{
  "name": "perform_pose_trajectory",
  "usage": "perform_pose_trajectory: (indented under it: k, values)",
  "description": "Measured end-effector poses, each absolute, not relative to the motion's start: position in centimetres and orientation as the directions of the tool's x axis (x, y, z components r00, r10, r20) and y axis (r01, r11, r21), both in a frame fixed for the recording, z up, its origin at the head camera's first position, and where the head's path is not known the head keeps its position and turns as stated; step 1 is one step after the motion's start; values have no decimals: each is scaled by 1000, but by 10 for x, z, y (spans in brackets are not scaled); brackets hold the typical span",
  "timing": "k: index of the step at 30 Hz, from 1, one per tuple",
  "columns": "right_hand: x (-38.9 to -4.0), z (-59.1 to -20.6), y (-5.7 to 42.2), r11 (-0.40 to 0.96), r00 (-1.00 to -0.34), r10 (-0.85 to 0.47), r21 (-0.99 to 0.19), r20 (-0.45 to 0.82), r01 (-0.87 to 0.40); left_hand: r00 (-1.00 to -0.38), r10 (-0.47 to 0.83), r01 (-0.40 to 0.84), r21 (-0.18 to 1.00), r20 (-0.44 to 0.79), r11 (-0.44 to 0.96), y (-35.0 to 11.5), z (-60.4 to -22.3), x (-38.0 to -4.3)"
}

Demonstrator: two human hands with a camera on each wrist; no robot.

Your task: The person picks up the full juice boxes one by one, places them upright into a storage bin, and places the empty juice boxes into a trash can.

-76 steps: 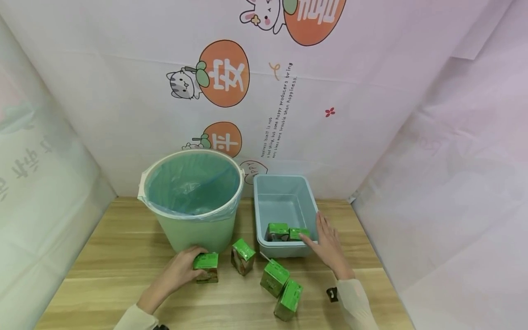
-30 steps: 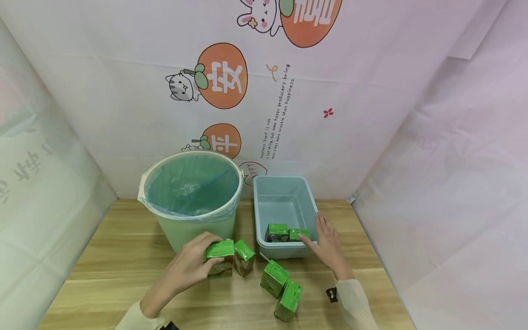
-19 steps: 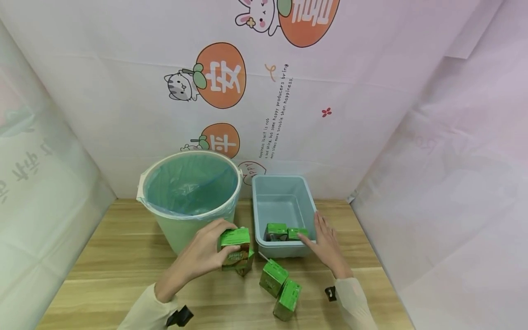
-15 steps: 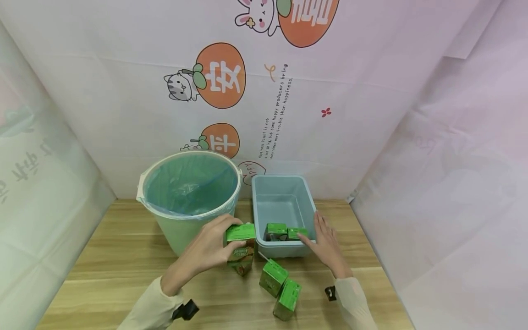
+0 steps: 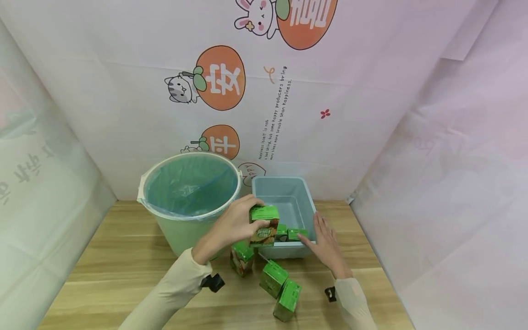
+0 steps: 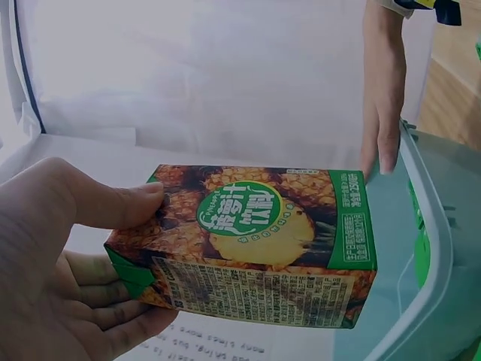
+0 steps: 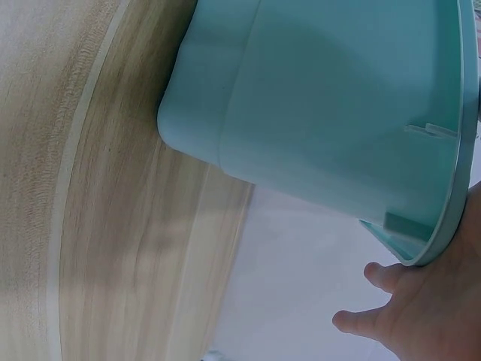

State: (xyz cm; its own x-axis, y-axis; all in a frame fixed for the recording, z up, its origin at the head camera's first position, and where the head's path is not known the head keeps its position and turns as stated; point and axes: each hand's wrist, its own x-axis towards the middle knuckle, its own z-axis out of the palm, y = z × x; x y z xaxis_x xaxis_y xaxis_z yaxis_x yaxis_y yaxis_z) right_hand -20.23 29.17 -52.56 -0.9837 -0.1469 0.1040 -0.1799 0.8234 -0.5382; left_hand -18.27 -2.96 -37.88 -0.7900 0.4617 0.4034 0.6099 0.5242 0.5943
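Rm in far half of blue tub, 2 cartons blocking nr end

Pale fabric walls with cartoon prints around a wood-grain tabletop.

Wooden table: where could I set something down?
The table has most bare room at left, between the bucket, the left sleeve and the white curtain. A narrower strip lies right of the right hand. Crowded: in front of the bin, where three cartons stand close together.

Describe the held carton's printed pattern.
The carton is pineapple-patterned with a green logo, seen best in the left wrist view.
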Motion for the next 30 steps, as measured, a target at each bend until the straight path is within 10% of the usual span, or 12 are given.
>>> perform_pose_trajectory:
  k: [30]
  values:
    - [-204, -525, 292, 828, -987, -146, -537, 73, -162, -847, 493, 509, 569, 199, 645, 45, -400, -301]
